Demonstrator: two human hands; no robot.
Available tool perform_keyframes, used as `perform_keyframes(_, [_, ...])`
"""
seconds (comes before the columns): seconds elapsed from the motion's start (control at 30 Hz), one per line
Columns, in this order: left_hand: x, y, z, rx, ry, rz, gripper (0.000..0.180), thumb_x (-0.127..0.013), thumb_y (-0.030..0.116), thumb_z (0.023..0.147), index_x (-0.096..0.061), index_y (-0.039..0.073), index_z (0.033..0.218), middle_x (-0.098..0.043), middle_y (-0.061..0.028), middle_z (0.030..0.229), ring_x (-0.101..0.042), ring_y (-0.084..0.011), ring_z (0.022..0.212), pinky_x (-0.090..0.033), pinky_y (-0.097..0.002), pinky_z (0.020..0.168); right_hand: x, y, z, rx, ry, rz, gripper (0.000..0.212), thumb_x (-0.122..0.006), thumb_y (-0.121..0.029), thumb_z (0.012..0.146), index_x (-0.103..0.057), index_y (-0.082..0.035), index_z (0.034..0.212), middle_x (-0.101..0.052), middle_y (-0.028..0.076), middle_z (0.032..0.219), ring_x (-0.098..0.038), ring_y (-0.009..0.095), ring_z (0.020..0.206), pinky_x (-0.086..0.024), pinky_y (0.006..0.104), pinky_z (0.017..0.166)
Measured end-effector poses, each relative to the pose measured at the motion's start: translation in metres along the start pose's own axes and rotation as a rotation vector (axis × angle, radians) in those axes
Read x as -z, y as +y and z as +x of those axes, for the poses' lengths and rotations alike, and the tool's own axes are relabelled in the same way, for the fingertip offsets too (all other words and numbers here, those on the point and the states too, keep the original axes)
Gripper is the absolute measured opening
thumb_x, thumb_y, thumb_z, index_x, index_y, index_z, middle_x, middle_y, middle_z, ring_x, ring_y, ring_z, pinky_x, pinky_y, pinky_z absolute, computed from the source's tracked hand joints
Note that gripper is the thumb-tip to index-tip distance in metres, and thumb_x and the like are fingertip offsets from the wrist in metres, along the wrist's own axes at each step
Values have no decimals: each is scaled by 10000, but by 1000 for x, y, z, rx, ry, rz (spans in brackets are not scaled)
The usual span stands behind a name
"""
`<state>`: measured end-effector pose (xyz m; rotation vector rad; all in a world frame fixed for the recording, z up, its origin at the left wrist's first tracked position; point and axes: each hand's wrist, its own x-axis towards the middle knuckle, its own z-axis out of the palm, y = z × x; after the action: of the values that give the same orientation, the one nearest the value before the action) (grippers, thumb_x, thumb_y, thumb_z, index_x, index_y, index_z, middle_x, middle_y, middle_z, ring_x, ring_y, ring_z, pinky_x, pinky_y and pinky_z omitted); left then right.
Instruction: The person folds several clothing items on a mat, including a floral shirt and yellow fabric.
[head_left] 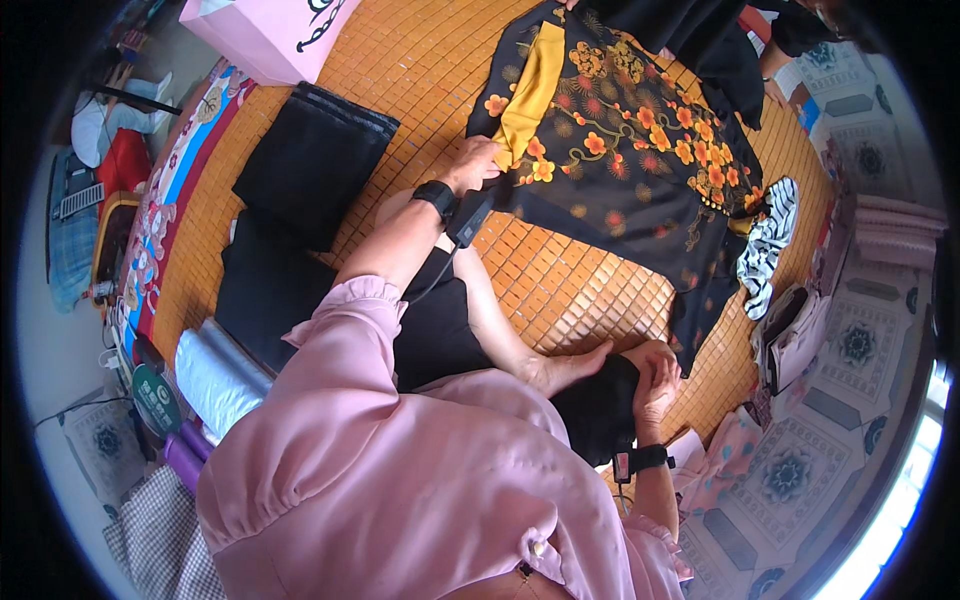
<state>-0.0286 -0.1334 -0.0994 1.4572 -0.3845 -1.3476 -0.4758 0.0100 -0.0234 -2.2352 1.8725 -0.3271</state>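
Note:
A black garment with orange flowers (620,150) lies spread on the woven mat. A yellow fabric band (535,90) runs along its left side. My left hand (475,165) is closed on the lower end of this band, at the garment's left edge. My right hand (655,380) rests on my black-clad knee with its fingers loosely bent, beside the garment's lower sleeve (693,325). It appears to hold nothing. Both wrists wear black bands with small devices attached by cables.
Folded black cloth (315,160) lies to the left, below a pink bag (270,40). A striped scrunchie-like cloth (768,245) sits at the garment's right. Another person's dark-clothed arm (800,30) shows at the top right. Folded clothes (795,335) line the mat's right edge.

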Motion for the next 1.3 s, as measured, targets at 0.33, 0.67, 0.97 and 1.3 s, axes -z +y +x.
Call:
perform_keyframes(0.33, [0,24,-9,47,384,1087,223,-508,89,763,-531,49,981,-594,-168,982,-576,-312,952,-469,-387,775,-1,-2,2,9,5,-4,136,-561,-147,731,-595,-64,833,-551,116,986,-492,306,974,-368,400,842])
perform_keyframes(0.67, [-4,-6,-2,-53,-36,906,279,-640,304,753,-586,37,812,-587,-102,738,-577,-203,702,-444,-336,603,6,-7,5,-21,20,11,138,-557,-167,736,-593,-74,830,-553,123,941,-482,326,961,-369,411,857])
perform_keyframes(0.97, [5,0,-8,32,-164,734,317,-656,255,763,-550,31,960,-542,11,711,-483,-75,564,-399,-216,485,6,4,2,-28,90,9,153,-557,-198,734,-577,-92,842,-539,104,914,-488,293,905,-370,387,770])
perform_keyframes(1.3, [41,19,-12,106,-32,955,172,-589,203,800,-567,57,889,-549,-18,640,-507,-90,500,-401,-238,433,8,0,0,2,142,76,109,-564,-146,710,-569,-101,809,-540,85,861,-501,286,858,-380,392,736])
